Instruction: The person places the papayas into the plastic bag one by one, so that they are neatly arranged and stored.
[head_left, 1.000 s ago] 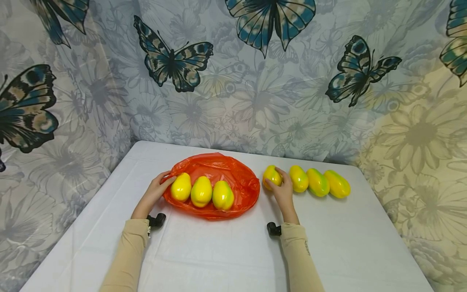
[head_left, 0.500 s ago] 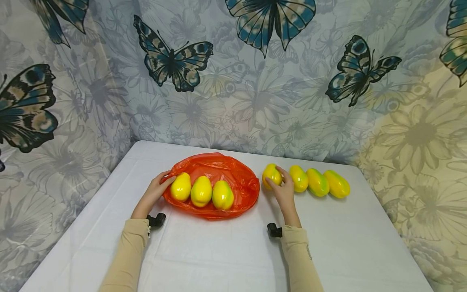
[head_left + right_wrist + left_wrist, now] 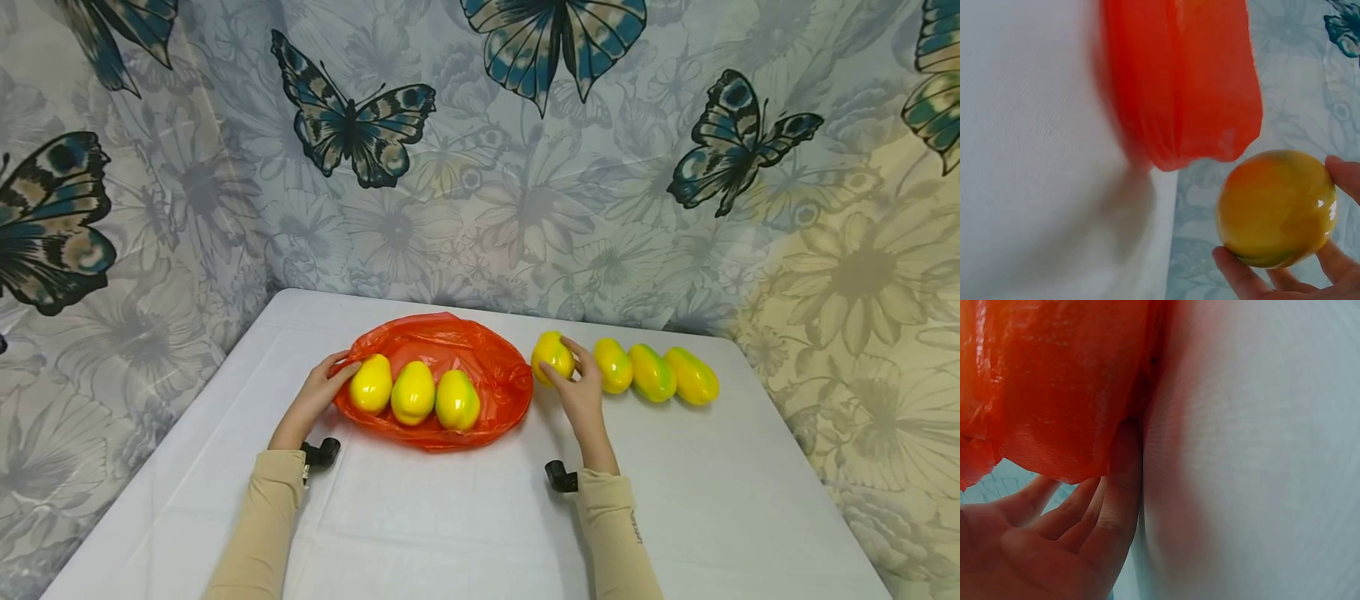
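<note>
An orange plastic bag (image 3: 465, 354) lies on the white table (image 3: 465, 517) with three yellow mangoes (image 3: 412, 392) on it. My left hand (image 3: 324, 389) grips the bag's left edge (image 3: 1054, 412), fingers curled under the plastic. My right hand (image 3: 573, 383) holds a fourth yellow mango (image 3: 552, 356) just right of the bag, lifted a little off the table; in the right wrist view the mango (image 3: 1275, 207) sits between the fingertips with the bag (image 3: 1179, 81) beside it. Three more yellow-green mangoes (image 3: 652, 373) lie in a row to the right.
A butterfly-print curtain (image 3: 480, 158) hangs close behind and around the table. Bare white tabletop stretches in front of the bag and the fruit row toward the near edge.
My right hand has raised its mango slightly and carried it a little leftward toward the bag. The left hand and the other mangoes have stayed put.
</note>
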